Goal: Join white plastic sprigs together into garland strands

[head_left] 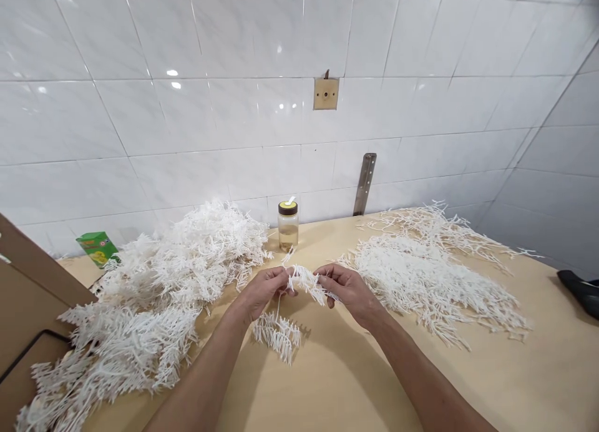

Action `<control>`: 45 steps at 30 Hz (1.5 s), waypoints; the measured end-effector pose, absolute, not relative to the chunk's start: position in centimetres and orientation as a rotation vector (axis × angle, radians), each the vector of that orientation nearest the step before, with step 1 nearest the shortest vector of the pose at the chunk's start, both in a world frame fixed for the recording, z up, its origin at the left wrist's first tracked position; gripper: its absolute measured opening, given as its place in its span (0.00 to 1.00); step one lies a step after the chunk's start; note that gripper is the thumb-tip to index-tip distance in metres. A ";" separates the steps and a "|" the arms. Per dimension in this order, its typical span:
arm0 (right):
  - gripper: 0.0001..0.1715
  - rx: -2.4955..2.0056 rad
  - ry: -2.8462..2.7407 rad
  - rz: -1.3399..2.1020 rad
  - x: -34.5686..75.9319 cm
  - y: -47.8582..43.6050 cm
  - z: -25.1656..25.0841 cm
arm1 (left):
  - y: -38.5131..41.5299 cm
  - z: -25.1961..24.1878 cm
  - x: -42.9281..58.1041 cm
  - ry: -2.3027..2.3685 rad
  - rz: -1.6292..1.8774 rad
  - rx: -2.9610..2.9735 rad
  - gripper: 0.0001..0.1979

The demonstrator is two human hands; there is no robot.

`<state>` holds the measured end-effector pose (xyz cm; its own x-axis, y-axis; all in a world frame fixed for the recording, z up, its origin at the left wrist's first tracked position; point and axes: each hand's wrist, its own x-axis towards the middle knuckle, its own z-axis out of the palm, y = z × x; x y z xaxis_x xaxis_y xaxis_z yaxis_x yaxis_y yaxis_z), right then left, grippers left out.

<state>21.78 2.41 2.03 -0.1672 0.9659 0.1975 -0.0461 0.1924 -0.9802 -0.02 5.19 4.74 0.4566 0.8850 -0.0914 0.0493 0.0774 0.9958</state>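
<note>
Both of my hands hold one white plastic sprig (306, 281) above a tan wooden table (337, 376). My left hand (262, 289) pinches its left end with closed fingers. My right hand (349, 287) grips its right end, fingers curled round it. A branch of the same sprig (278, 335) hangs down from my left hand and rests on the table. A big heap of white sprigs (154, 301) lies to the left of my hands. A flatter spread of sprigs (430, 276) lies to the right.
A small jar with a dark lid (287, 226) holding clear yellowish liquid stands at the back by the white tiled wall. A green packet (98, 248) lies at the back left. A brown cardboard box (28, 307) is at the left edge. A black object (580, 288) lies far right.
</note>
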 end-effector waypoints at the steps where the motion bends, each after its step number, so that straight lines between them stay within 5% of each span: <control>1: 0.17 -0.946 -1.403 1.200 21.7 2.4 2.0 | 5.2 4.7 0.1 0.895 0.790 1.360 0.25; 17: 0.17 -1.006 -1.385 1.105 22.2 2.8 1.6 | 5.1 4.8 -0.2 0.717 0.771 1.229 0.08; 25: 0.14 -1.073 -1.551 1.080 22.3 2.6 1.5 | 4.6 5.4 0.3 0.855 0.809 1.475 0.25; 32: 0.13 -1.095 -1.510 1.012 22.4 2.8 1.4 | 5.2 4.6 -0.1 0.845 0.788 1.366 0.15; 45: 0.08 -1.057 -1.474 0.907 21.9 3.1 0.9 | 4.9 3.6 0.9 0.696 0.731 1.147 0.10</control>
